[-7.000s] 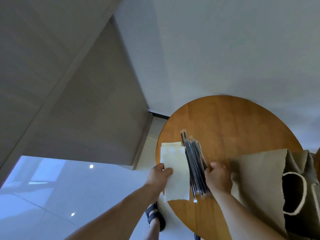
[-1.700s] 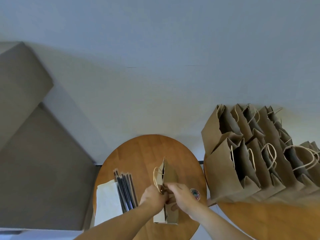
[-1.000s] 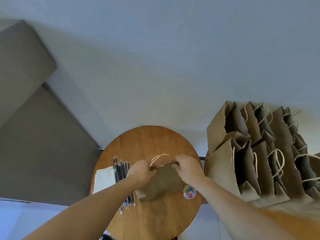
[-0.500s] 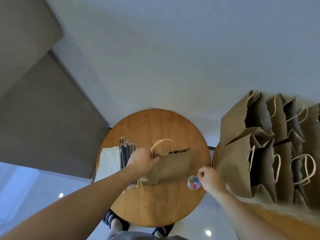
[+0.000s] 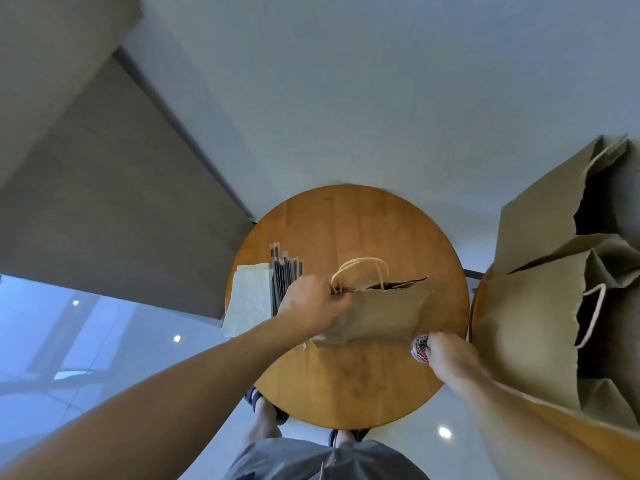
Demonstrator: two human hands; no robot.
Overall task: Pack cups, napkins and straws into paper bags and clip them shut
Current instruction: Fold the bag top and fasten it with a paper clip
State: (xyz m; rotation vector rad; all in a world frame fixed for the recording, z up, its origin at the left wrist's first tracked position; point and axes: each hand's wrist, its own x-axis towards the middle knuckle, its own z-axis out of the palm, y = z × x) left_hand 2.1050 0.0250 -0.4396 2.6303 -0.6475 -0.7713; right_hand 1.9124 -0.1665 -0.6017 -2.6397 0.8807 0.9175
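The left hand (image 5: 311, 303) is gripping the paper bag (image 5: 377, 317) at the left end of its mouth, with the fingers curled round the top edge just beside the twine handles (image 5: 360, 268). The bag is sitting near the middle of the round wooden table (image 5: 346, 386), and its mouth is showing only as a narrow dark slit. The right hand (image 5: 450, 358) is reaching down onto a small tub of coloured clips (image 5: 419, 348) that is touching the bag's near right corner. Its fingers are bending over the tub, but the hand is hiding whether they are already pinching a clip, so I cannot tell.

The step in hand looks like fetching a clip to close the bag. It would go best if the left hand were pressing both lips of the mouth flat together while the right was lifting out a single clip. The clip should be sliding on over both layers, clear of the handles.

Black straws (image 5: 285, 275) in clear wrappers are lying just left of the gripping hand, and pale napkins (image 5: 247, 303) are lying beside them at the table's left edge. A row of open bags (image 5: 540, 323) is standing on a second table (image 5: 588, 441) to the right. A plain light wall (image 5: 346, 98) is rising behind, and a glossy floor (image 5: 104, 341) is reflecting spots of light.
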